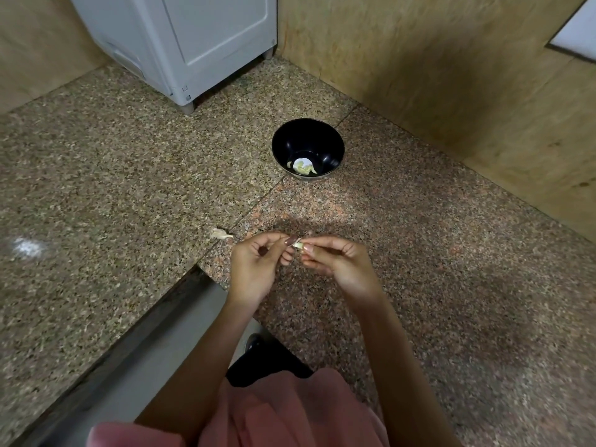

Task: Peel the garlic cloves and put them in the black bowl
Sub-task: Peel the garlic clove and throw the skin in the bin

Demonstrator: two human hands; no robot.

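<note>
A small pale garlic clove (298,244) is pinched between my left hand (258,269) and my right hand (338,266), above the speckled granite counter. Both thumbs and fingertips meet on it, so most of the clove is hidden. The black bowl (335,146) stands farther back on the counter, apart from my hands. A few peeled pale cloves (303,167) lie at its bottom. A scrap of garlic skin (221,234) lies on the counter just left of my left hand.
A grey appliance (180,43) stands at the back left on the granite counter (129,175). Tan walls (451,75) close off the back and right. The counter's inner corner edge (193,269) drops to a gap near my left forearm.
</note>
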